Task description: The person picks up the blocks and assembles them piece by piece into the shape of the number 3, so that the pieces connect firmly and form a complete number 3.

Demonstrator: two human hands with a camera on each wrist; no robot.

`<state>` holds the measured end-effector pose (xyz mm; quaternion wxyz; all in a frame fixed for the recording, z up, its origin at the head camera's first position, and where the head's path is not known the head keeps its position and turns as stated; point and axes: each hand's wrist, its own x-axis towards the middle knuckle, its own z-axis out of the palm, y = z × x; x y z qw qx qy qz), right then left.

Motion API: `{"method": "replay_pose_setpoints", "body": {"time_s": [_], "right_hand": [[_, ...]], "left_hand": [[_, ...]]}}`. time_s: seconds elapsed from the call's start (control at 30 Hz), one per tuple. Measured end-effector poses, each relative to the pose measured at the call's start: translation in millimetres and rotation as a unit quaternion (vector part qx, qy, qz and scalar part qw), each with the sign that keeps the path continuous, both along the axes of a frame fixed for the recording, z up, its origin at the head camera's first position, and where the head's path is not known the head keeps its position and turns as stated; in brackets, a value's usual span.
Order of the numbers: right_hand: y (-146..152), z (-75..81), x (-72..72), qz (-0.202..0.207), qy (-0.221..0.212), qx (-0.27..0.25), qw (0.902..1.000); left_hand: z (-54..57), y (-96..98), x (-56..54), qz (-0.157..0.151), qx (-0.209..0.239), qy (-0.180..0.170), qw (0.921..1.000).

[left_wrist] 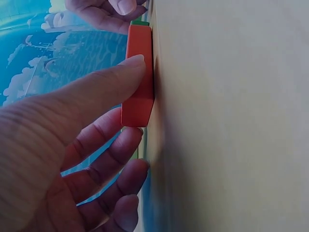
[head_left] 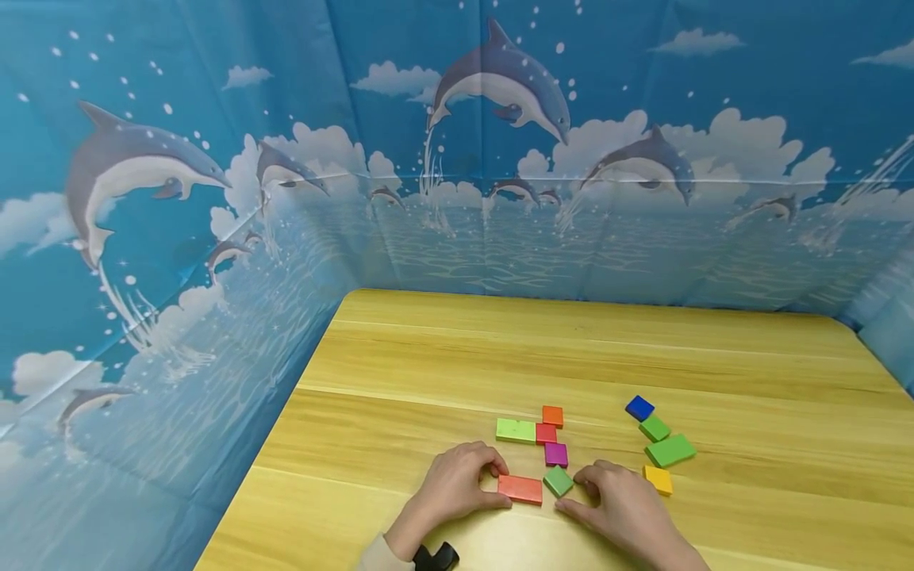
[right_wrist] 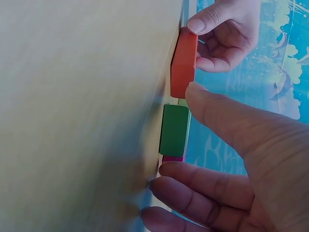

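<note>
My left hand (head_left: 462,481) pinches an orange-red rectangular block (head_left: 520,489) by its left end, thumb on the near side and fingers at the far side. The block lies flat on the table. Just right of it sits a small green square block (head_left: 558,481), turned like a diamond. My right hand (head_left: 623,507) is beside the green block; its thumb and forefinger are spread around the block's near right corner. In the right wrist view the thumb tip is at one end of the green block (right_wrist: 175,129) and the fingers lie past its other end.
Beyond the hands, magenta (head_left: 556,454), crimson (head_left: 546,434) and orange (head_left: 553,416) squares form a column, a lime rectangle (head_left: 516,431) at its left. At right lie blue (head_left: 640,408), green (head_left: 670,450) and yellow (head_left: 658,480) blocks. A dolphin-printed curtain (head_left: 614,238) borders the wooden table (head_left: 400,357).
</note>
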<state>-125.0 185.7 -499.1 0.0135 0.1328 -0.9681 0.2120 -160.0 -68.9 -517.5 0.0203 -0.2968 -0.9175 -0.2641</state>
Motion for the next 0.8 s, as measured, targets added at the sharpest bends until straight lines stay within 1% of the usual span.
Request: {"method": "replay_pose_setpoints", "body": {"time_s": [0.23,0.57,0.8], "right_hand": [[1.3,-1.6,0.4,0.008,0.012,-0.007,0.9999],[2.0,-1.4,1.0,0.009,-0.009,-0.007,0.9999],[3.3,-2.4,1.2,0.017,-0.005,-0.008,0.9998]], "left_hand": [[0.4,2.5,1.8,-0.007,-0.005,0.0,1.0],[-0.3,5.9,4.0,-0.008,-0.01,-0.001,0.9999],[-1.4,8.0,4.7,-0.016,-0.007,-0.003,0.9998]]}}
